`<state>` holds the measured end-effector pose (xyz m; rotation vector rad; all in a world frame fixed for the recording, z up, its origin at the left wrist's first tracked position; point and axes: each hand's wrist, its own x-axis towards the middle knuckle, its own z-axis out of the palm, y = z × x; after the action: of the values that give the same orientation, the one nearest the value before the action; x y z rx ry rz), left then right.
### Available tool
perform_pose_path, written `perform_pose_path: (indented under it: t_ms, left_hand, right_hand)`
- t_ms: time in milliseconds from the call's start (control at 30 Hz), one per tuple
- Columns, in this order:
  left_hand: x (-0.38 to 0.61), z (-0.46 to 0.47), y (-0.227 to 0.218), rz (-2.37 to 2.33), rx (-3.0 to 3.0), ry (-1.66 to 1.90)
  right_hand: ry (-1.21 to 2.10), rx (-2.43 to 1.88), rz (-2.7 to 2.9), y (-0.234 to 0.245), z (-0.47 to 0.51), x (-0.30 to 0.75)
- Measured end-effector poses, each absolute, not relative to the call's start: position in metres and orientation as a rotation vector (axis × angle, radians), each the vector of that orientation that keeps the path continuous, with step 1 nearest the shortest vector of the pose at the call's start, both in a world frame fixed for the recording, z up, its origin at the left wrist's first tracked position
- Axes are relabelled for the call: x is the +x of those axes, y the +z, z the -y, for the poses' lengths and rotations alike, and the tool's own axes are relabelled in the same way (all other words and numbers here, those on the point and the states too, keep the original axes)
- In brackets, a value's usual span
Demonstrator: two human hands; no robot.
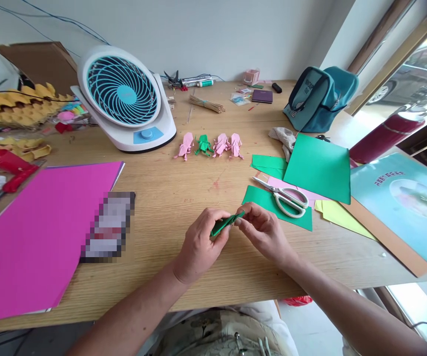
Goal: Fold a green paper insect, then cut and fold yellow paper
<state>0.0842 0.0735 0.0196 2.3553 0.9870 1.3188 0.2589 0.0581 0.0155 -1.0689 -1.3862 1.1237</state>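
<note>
A small piece of folded green paper [220, 226] is held between both hands above the front of the table. My left hand [204, 242] grips its left part between thumb and fingers. At its right tip, my right hand [263, 230] pinches the paper with thumb and forefinger. The fingers hide part of the folds. To the right, white-handled scissors [289, 198] lie across a green paper strip [306, 219]. Further back stand folded paper figures in a row: a green figure [203, 144] among pink ones, such as the pink figure [186, 146].
A white fan [124, 99] stands at the back left. Magenta sheets [46, 232] and a blurred-out phone-like object [111, 227] lie left. On the right are a green sheet [319, 168], yellow paper [347, 220], a blue booklet [402, 198], a red bottle [387, 136] and a teal bag [320, 99].
</note>
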Motion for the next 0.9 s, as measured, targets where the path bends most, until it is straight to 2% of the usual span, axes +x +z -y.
perform_pose_path:
  t_ms: [200, 533, 900]
  left_hand:
    - [0.084, -0.071, 0.022, -0.993, 2.262, 1.269]
    - [0.083, -0.079, 0.035, -1.005, 1.651, 0.957]
    - [0.082, -0.081, 0.037, -0.954, 1.422, 0.860]
  right_hand:
    - [1.049, -1.022, 1.361, 0.015, -0.057, 0.258]
    - [1.391, -1.013, 1.247, 0.027, -0.066, 0.263]
    - [1.465, -0.976, 1.211, 0.025, -0.064, 0.260]
